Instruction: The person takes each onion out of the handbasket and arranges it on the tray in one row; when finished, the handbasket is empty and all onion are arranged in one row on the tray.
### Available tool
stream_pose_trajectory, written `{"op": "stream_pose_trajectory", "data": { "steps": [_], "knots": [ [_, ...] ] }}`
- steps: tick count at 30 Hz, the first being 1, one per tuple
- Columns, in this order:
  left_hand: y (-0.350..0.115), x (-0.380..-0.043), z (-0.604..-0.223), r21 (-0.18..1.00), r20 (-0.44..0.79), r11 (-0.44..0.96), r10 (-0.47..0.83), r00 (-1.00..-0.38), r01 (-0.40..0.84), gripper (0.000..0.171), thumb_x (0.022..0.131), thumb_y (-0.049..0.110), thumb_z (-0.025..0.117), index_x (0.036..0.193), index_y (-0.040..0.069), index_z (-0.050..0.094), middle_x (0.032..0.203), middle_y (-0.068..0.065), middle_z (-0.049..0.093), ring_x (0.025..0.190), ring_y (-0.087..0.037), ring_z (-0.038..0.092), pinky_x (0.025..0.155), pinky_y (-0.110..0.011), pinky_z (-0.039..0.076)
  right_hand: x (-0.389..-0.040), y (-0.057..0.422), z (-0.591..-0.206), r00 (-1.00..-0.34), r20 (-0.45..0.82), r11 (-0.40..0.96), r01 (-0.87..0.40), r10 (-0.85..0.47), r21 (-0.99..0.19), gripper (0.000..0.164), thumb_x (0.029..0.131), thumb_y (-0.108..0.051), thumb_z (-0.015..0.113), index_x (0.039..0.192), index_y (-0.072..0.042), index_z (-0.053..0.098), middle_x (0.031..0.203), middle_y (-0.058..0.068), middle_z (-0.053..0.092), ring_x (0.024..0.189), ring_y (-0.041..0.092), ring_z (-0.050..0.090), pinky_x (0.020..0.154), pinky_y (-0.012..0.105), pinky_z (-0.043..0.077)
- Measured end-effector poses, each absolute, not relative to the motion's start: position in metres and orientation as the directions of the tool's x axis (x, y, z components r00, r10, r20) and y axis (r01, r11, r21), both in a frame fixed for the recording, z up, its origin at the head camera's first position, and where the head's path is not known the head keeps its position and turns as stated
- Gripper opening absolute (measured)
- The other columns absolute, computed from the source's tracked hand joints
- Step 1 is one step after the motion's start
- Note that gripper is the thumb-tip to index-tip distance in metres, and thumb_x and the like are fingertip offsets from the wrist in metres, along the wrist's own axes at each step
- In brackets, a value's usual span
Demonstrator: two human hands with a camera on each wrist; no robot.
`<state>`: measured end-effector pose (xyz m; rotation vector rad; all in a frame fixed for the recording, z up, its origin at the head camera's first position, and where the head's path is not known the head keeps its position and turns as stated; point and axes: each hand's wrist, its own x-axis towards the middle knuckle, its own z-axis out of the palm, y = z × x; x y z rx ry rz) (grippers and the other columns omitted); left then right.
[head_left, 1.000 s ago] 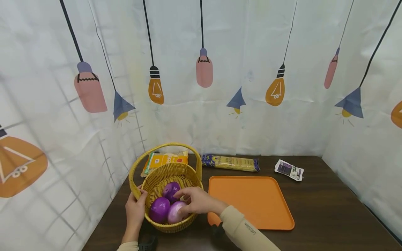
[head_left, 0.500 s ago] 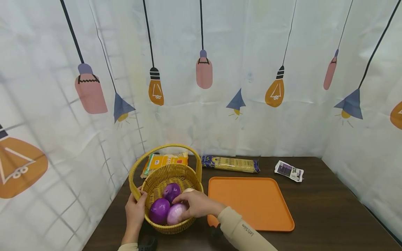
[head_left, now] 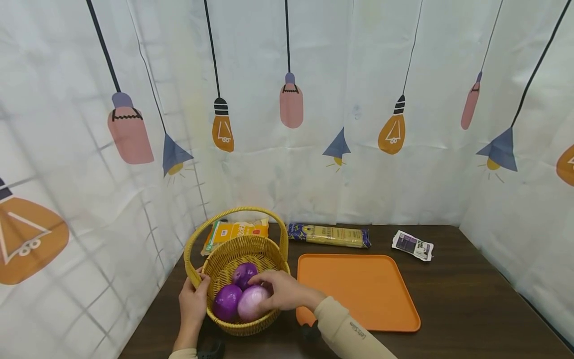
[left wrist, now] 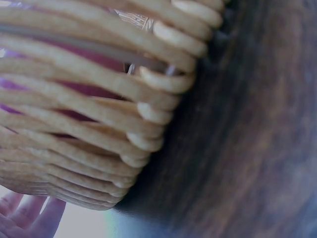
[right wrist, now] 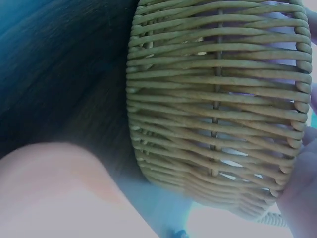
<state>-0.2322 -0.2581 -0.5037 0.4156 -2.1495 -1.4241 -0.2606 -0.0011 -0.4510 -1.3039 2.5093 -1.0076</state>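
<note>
A yellow wicker basket (head_left: 248, 328) with a tall arched handle stands on the dark table, holding three purple onions. My left hand (head_left: 193, 299) grips its left rim near the foot of the handle. Inside, my right hand (head_left: 282, 290) pinches the pale purple onion (head_left: 251, 302) at the front right between thumb and fingers. A darker onion (head_left: 226, 302) lies against it on the left, and another dark onion (head_left: 244, 275) sits behind. In the right wrist view the woven wall (right wrist: 213, 99) hides most of the contents; the left wrist view shows the weave (left wrist: 84, 109) close up.
To the right of the basket lies an orange tray (head_left: 358, 289). Along the back are an orange-yellow food packet (head_left: 237, 229), a long pack of noodles (head_left: 332, 235) and a small white-and-purple sachet (head_left: 412, 245). A patterned curtain (head_left: 305, 174) surrounds the table.
My right hand has shifted slightly within the basket, and the pale onion in its fingers has turned and moved a little. The left hand has kept its grip on the rim.
</note>
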Motion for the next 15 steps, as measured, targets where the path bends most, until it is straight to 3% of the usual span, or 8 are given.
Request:
{"op": "stream_pose_trajectory", "data": {
  "steps": [6, 11, 15],
  "knots": [
    [-0.258, -0.231, -0.503, 0.916, 0.248, 0.4, -0.509, -0.824, 0.028, 0.028, 0.099, 0.026, 0.055, 0.113, 0.003, 0.06, 0.126, -0.018, 0.061, 0.092, -0.012, 0.05, 0.074, -0.014, 0.035, -0.257, 0.005, -0.45, -0.679, 0.186, 0.345, -0.566, -0.71, -0.749, 0.052, 0.083, -0.025, 0.075, 0.132, -0.021, 0.058, 0.121, -0.005, 0.053, 0.104, 0.007, 0.052, 0.081, 0.022, 0.048],
    [-0.258, -0.232, -0.503, 0.916, 0.247, 0.4, -0.504, -0.828, 0.029, 0.028, 0.099, 0.027, 0.055, 0.112, 0.003, 0.059, 0.128, -0.017, 0.06, 0.091, -0.009, 0.049, 0.074, -0.014, 0.035, -0.255, 0.009, -0.449, -0.685, 0.219, 0.281, -0.538, -0.694, -0.795, 0.053, 0.083, -0.025, 0.075, 0.133, -0.021, 0.057, 0.118, -0.005, 0.051, 0.103, 0.007, 0.052, 0.081, 0.021, 0.05],
    [-0.259, -0.231, -0.504, 0.912, 0.24, 0.41, -0.498, -0.833, 0.018, 0.03, 0.099, 0.029, 0.054, 0.113, 0.003, 0.059, 0.128, -0.017, 0.06, 0.093, -0.014, 0.05, 0.074, -0.015, 0.035, -0.252, 0.013, -0.45, -0.688, 0.261, 0.238, -0.54, -0.677, -0.807, 0.054, 0.084, -0.024, 0.075, 0.134, -0.017, 0.057, 0.117, -0.004, 0.051, 0.103, 0.007, 0.053, 0.08, 0.022, 0.051]
  ]
}}
